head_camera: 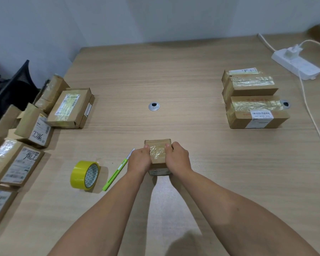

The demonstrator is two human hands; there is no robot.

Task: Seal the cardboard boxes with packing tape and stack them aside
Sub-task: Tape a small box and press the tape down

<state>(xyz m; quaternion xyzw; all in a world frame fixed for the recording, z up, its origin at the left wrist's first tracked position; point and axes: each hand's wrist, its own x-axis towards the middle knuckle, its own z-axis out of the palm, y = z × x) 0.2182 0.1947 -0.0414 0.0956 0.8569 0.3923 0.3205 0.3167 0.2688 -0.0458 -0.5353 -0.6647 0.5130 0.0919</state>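
Both hands on the small box (157, 154), mid-table, right in front of me. My left hand (138, 160) grips its left side, right hand (177, 156) grips the right, thumbs pressing the shiny tape on top. Tape roll (85, 175) & green cutter (116, 172) lie just left. Two sealed boxes (253, 100) stacked far right; more boxes (35, 126) crowd the left edge.

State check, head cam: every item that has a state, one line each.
small box: tape across top, held from both sides
left hand: grips small box
right hand: grips small box
tape roll: standing on edge, untouched
green cutter: lying flat on table, untouched
right-side boxes: taped, stacked
power strip: one plug inserted
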